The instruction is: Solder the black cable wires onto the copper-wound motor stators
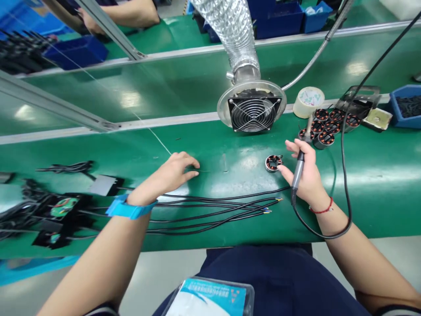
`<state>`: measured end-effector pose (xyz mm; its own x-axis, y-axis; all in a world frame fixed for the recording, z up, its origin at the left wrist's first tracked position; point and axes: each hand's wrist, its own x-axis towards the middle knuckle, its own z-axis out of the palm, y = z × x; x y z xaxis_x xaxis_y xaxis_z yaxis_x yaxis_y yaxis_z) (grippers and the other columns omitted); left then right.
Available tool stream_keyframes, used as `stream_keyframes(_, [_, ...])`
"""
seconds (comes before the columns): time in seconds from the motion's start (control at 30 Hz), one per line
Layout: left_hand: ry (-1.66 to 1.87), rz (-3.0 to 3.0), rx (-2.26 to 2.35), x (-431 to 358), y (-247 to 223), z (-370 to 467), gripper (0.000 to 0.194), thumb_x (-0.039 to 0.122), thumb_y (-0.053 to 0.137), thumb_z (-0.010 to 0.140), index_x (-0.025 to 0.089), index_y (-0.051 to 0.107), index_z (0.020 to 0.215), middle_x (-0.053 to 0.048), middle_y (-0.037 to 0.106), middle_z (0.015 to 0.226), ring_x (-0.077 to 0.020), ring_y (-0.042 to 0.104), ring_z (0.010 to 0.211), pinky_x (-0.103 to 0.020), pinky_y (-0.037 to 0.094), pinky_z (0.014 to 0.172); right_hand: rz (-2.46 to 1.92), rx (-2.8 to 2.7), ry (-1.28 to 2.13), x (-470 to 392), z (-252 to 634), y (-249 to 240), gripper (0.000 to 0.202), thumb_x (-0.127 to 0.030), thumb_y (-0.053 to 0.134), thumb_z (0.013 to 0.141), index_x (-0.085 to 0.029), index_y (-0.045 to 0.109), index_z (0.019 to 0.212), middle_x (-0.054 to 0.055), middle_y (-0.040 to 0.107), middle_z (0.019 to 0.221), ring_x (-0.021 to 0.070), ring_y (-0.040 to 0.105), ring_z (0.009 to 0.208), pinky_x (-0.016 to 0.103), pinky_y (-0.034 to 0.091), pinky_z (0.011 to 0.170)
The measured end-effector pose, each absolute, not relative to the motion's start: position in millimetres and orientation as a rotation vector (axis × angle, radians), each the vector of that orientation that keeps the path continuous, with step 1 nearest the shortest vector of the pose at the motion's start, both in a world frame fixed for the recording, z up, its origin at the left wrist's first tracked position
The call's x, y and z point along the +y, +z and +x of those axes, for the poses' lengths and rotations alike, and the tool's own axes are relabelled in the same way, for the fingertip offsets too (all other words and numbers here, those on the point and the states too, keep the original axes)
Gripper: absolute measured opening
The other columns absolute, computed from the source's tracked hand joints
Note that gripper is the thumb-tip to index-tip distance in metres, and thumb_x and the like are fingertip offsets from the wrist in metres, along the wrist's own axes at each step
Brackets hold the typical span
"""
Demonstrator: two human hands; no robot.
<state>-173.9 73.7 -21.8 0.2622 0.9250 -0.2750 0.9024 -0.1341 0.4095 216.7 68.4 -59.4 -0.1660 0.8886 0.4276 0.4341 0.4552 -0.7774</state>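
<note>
Far left of the fan (254,115) I've got the boards (64,207), and their cables (213,202) stretch across the near side of it, bared ends roughly in line, I guess so they don't tangle. Left hand (179,170) is left of and nearer me than the fan, palm down, fingers bent round the wire (159,141), with a bit poking out past the fingertips. Probably loose so it can slide, but can't tell how tight. The ring (272,164) sits on the bench just in front of the fan, a bit right, handy for fume pull I'd say. Right hand (308,177) is well apart from the left, wrapped on the iron (297,173) like a fat pen, tip angled away from me. Thumb's at the ring's edge; can't tell if it's touching. More rings (325,139) are clustered right of the fan, beside the tape (304,107).
</note>
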Motion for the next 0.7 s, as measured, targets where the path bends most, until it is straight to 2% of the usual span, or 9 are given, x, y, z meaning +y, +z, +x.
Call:
stream_keyframes(0.07, [0.056, 2.055, 1.672, 69, -29, -174, 0.018, 0.034, 0.054, 0.085, 0.020, 0.065, 0.082, -0.010, 0.065, 0.094, -0.0282, 0.054, 0.099, -0.051, 0.041, 0.102, -1.116, -1.779, 0.584, 67, 217, -57, 0.069, -0.036, 0.073, 0.089, -0.028, 0.036, 0.147, 0.013, 0.058, 0.145, 0.0293, 0.061, 0.131, 0.054, 0.053, 0.109])
stream_keyframes(0.13, [0.145, 2.023, 1.728, 63, -28, -162, 0.019, 0.034, 0.050, 0.088, 0.020, 0.061, 0.082, -0.009, 0.065, 0.092, -0.0268, 0.053, 0.097, -0.048, 0.041, 0.099, -1.116, -1.784, 0.564, 65, 218, -56, 0.068, -0.035, 0.073, 0.088, -0.028, 0.038, 0.146, 0.013, 0.061, 0.142, 0.0288, 0.064, 0.127, 0.051, 0.057, 0.103])
stream_keyframes(0.23, [0.302, 1.872, 1.709, 48, -16, -135, 0.019, 0.036, 0.044, 0.095, 0.021, 0.054, 0.089, -0.004, 0.061, 0.086, -0.0210, 0.055, 0.084, -0.035, 0.045, 0.082, -1.157, -1.769, 0.536, 65, 223, -56, 0.067, -0.033, 0.073, 0.088, -0.029, 0.039, 0.145, 0.012, 0.064, 0.137, 0.0281, 0.067, 0.121, 0.051, 0.059, 0.096])
stream_keyframes(0.3, [0.256, 1.831, 1.534, 35, -6, -119, 0.017, 0.034, 0.043, 0.097, 0.021, 0.052, 0.090, -0.002, 0.059, 0.084, -0.0177, 0.054, 0.076, -0.030, 0.043, 0.073, -1.185, -1.752, 0.523, 66, 227, -58, 0.067, -0.033, 0.073, 0.087, -0.030, 0.040, 0.145, 0.011, 0.065, 0.136, 0.0277, 0.068, 0.118, 0.052, 0.059, 0.093])
stream_keyframes(0.37, [0.119, 1.882, 1.378, 23, -2, -108, 0.011, 0.030, 0.050, 0.095, 0.020, 0.055, 0.096, -0.004, 0.060, 0.095, -0.0174, 0.056, 0.079, -0.029, 0.043, 0.073, -1.204, -1.741, 0.516, 68, 229, -59, 0.066, -0.032, 0.073, 0.086, -0.029, 0.042, 0.144, 0.012, 0.066, 0.134, 0.0283, 0.068, 0.116, 0.052, 0.059, 0.091])
stream_keyframes(0.43, [-0.026, 1.937, 1.342, 13, -2, -103, 0.016, 0.026, 0.058, 0.092, 0.020, 0.057, 0.106, -0.006, 0.058, 0.109, -0.0185, 0.058, 0.085, -0.030, 0.044, 0.076, -1.226, -1.740, 0.518, 68, 230, -60, 0.065, -0.032, 0.074, 0.085, -0.029, 0.044, 0.143, 0.013, 0.066, 0.133, 0.0290, 0.069, 0.115, 0.052, 0.059, 0.091])
stream_keyframes(0.5, [-0.124, 1.961, 1.369, 7, -6, -101, 0.017, 0.023, 0.060, 0.091, 0.020, 0.057, 0.108, -0.007, 0.056, 0.113, -0.0187, 0.058, 0.086, -0.030, 0.044, 0.076, -1.244, -1.743, 0.526, 68, 231, -61, 0.066, -0.032, 0.074, 0.084, -0.028, 0.044, 0.143, 0.013, 0.067, 0.133, 0.0292, 0.069, 0.114, 0.053, 0.059, 0.090])
stream_keyframes(0.6, [-0.175, 2.007, 1.374, 4, -8, -99, 0.006, 0.021, 0.059, 0.092, 0.019, 0.055, 0.096, -0.005, 0.059, 0.105, -0.0183, 0.058, 0.082, -0.029, 0.042, 0.072, -1.250, -1.740, 0.524, 68, 231, -61, 0.068, -0.032, 0.075, 0.082, -0.027, 0.045, 0.142, 0.016, 0.067, 0.132, 0.0292, 0.070, 0.112, 0.052, 0.059, 0.088])
stream_keyframes(0.7, [-0.132, 2.077, 1.362, 5, 3, -102, 0.003, 0.020, 0.057, 0.095, 0.020, 0.054, 0.093, -0.004, 0.062, 0.094, -0.0190, 0.058, 0.079, -0.029, 0.040, 0.069, -1.246, -1.719, 0.512, 69, 233, -63, 0.070, -0.033, 0.078, 0.079, -0.027, 0.046, 0.141, 0.017, 0.068, 0.130, 0.0300, 0.071, 0.110, 0.053, 0.059, 0.087])
